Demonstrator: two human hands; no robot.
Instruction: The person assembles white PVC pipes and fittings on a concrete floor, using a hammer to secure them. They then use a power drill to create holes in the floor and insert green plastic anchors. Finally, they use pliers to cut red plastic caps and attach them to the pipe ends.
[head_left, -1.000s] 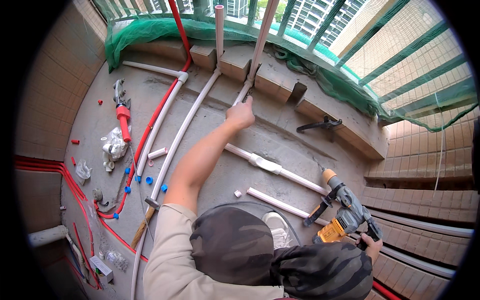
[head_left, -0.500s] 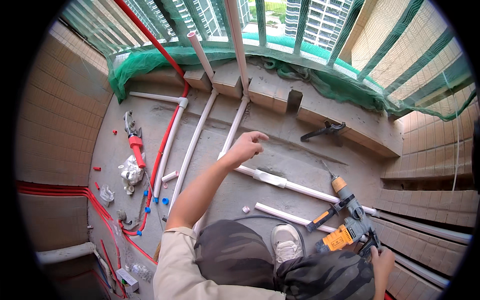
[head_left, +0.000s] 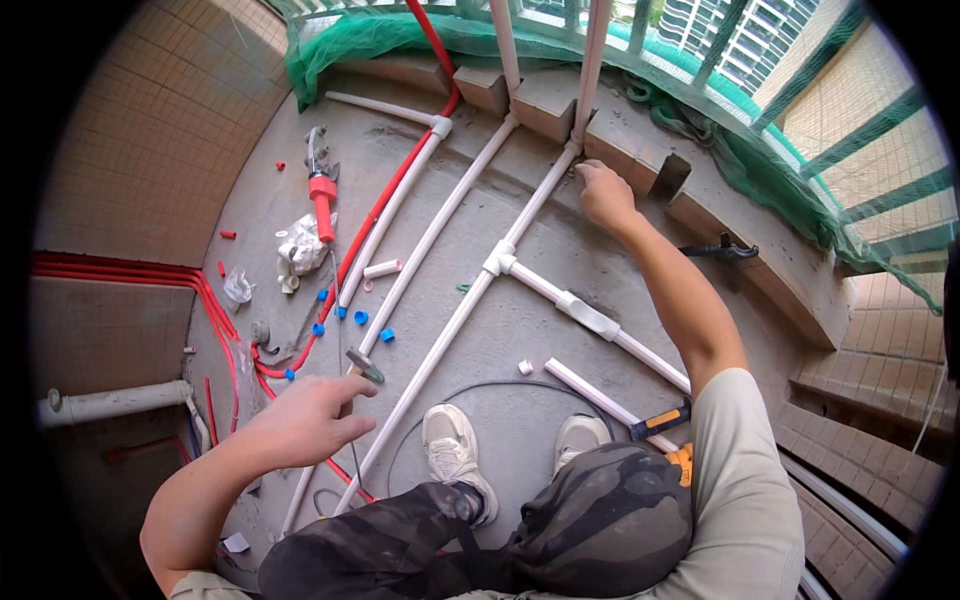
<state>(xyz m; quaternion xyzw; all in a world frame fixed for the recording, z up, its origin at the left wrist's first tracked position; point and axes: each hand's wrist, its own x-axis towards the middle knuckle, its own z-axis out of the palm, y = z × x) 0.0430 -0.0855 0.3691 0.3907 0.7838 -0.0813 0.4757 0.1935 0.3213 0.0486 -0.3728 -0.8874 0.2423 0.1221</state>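
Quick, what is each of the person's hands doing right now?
Left hand: loosely open, empty, reaching toward the small wooden-handled hammer lying on the concrete floor.
Right hand: fingers curled against the long white plastic pipe near the ledge; grip cannot be told.

No packages, labels, signs or screens.

Drill [head_left: 672, 440] mostly hidden behind knee; right hand [head_left: 603, 195] fingertips unclear.
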